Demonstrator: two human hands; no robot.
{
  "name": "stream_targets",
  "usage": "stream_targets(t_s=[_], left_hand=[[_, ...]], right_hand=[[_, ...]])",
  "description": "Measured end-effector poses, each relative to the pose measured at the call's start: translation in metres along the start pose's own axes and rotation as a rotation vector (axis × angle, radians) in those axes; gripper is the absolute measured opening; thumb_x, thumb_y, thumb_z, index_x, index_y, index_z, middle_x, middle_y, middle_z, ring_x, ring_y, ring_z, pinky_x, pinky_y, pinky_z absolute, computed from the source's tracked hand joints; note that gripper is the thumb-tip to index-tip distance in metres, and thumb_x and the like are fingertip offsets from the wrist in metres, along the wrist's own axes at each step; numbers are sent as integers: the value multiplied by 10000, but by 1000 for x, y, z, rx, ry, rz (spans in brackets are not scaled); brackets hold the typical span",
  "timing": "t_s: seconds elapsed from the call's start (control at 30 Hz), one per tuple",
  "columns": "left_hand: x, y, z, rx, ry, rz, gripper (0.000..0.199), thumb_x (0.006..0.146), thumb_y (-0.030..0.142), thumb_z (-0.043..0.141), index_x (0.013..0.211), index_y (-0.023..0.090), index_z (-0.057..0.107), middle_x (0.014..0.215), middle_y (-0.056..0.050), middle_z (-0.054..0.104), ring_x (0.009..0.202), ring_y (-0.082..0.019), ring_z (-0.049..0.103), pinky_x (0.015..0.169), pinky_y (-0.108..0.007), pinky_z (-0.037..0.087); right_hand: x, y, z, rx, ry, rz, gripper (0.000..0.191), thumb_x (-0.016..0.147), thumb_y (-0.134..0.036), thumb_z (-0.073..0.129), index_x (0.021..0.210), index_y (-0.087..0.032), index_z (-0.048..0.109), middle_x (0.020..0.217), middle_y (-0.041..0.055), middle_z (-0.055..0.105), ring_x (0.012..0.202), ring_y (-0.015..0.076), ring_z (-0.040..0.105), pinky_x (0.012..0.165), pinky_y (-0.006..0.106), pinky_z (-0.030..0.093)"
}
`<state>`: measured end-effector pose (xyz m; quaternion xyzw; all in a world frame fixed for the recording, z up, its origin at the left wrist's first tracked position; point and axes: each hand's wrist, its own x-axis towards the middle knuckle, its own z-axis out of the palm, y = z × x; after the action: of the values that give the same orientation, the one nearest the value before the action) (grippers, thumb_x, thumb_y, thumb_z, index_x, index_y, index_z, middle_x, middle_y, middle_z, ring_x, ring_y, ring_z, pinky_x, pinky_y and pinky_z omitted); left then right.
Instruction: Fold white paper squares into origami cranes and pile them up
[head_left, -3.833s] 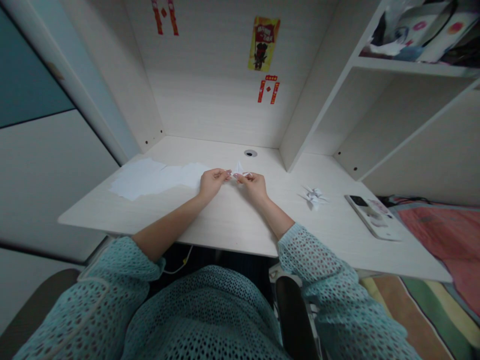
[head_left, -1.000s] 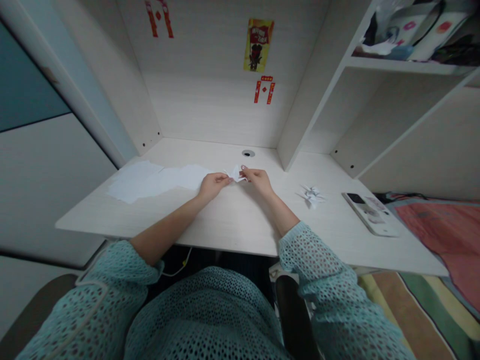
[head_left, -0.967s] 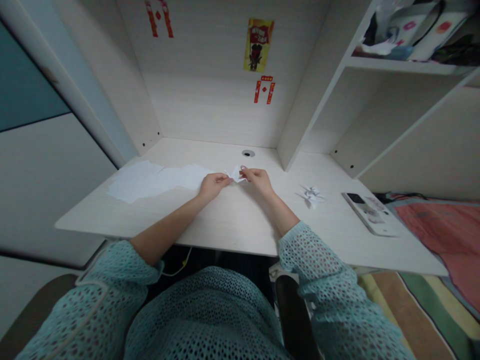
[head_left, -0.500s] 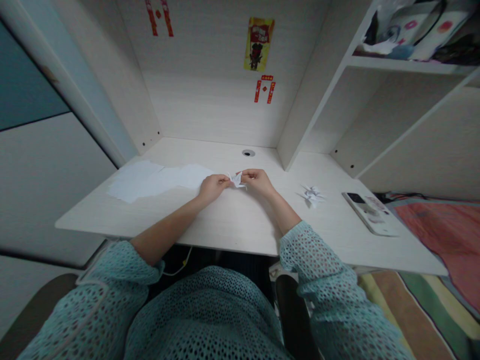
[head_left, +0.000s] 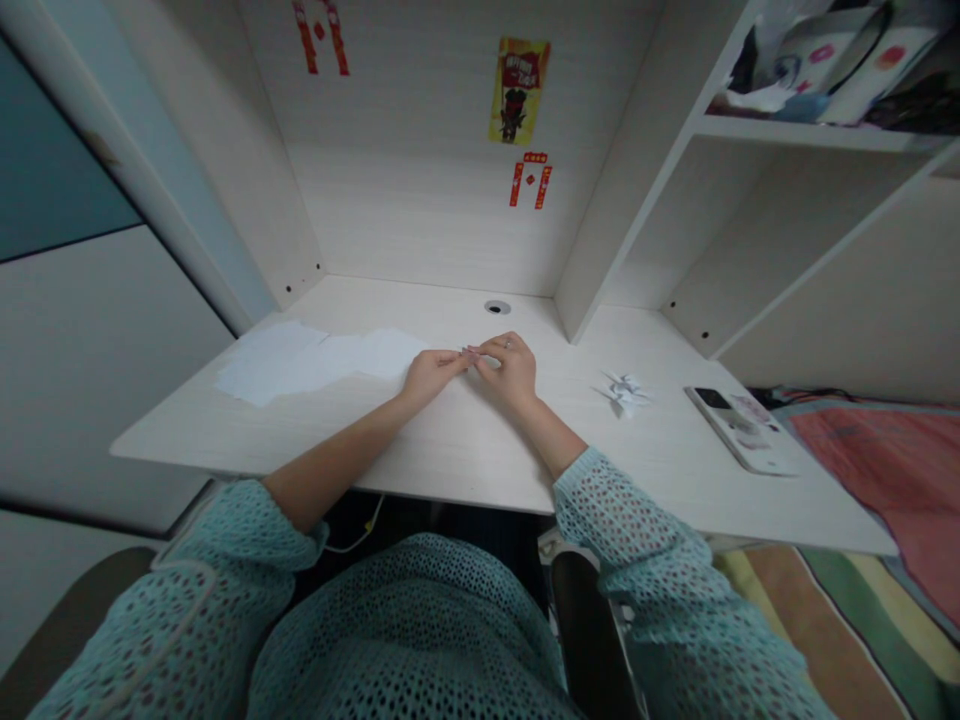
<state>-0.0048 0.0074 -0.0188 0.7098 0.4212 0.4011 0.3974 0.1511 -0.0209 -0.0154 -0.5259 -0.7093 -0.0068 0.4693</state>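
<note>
Over the middle of the desk (head_left: 450, 440), my left hand (head_left: 431, 375) and my right hand (head_left: 514, 368) meet at the fingertips. Both are closed in a pinch on a small piece of folded white paper (head_left: 463, 349), which the fingers almost wholly hide. A ring shows on my right hand. Left of my left hand lie white paper sheets (head_left: 281, 365), spread flat and overlapping. To the right of my right hand sits a small cluster of pointed folded white paper pieces (head_left: 624, 393).
A phone (head_left: 739, 430) lies near the desk's right side. Behind the desk rises a back panel with red and yellow stickers (head_left: 517, 90). An upright divider (head_left: 637, 190) and a loaded shelf (head_left: 825, 130) stand at right. A round cable hole (head_left: 496, 307) is at the back.
My right hand has shifted slightly left and turned, bringing its fingertips against those of my left hand. The folded paper, plainly visible before, is now mostly covered by fingers.
</note>
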Motion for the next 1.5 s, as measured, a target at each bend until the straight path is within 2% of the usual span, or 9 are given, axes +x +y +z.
stream_targets(t_s=[0.23,0.43,0.6,0.7,0.87,1.0,1.1,1.27,1.5], left_hand=[[5,-6,-1,-93,-82,26,428,755,528,566,927,165,713,884,-55,707,820,-184,618,677,-242,431],[4,-9,-4,122,7,54,379,809,458,503,937,162,701,848,-56,712,795,-185,630,690,-248,428],[-2,2,-7,326,64,100,344,812,465,495,858,195,704,811,-37,705,744,-174,611,620,-234,387],[-5,7,-7,376,74,112,330,816,460,494,829,199,695,790,-30,699,715,-165,596,602,-234,367],[-6,10,-7,361,79,101,284,813,436,507,811,205,673,797,-33,697,747,-171,602,628,-236,374],[-7,10,-5,303,102,68,303,818,455,490,733,203,635,712,-16,673,681,-156,588,616,-232,369],[-7,8,-2,296,87,60,349,816,489,479,665,196,594,618,2,625,601,-141,544,579,-230,349],[-1,-1,2,160,7,101,399,854,508,403,667,187,550,588,12,573,545,-112,501,553,-221,348],[7,-4,1,-244,-53,13,406,814,551,459,683,172,520,549,1,526,495,-100,477,461,-205,343]], right_hand=[[1,8,6,71,-10,120,243,829,-358,533,825,-205,722,823,55,687,793,185,562,771,310,407],[1,8,5,18,-17,189,281,823,-422,525,762,-206,694,733,30,675,732,170,563,692,285,383],[2,3,0,-63,-98,221,331,792,-502,537,741,-199,662,708,34,645,724,169,551,657,270,355],[3,4,-2,-79,-154,228,346,809,-511,503,754,-197,638,698,28,623,688,157,535,632,261,336],[3,5,-2,-96,-274,188,304,871,-439,416,840,-207,610,693,19,596,650,153,510,598,255,306],[3,1,-3,-129,-244,33,279,897,-377,382,804,-207,581,682,28,575,686,171,500,628,265,303],[2,-3,-3,-132,-233,-20,251,895,-355,390,785,-208,562,658,25,554,676,177,484,622,269,294],[-1,-1,3,41,-235,51,256,889,-397,406,799,-213,559,652,5,532,634,152,468,603,255,301],[2,8,14,557,-225,203,358,836,-518,453,672,-203,500,597,-27,441,568,118,400,558,244,301]])
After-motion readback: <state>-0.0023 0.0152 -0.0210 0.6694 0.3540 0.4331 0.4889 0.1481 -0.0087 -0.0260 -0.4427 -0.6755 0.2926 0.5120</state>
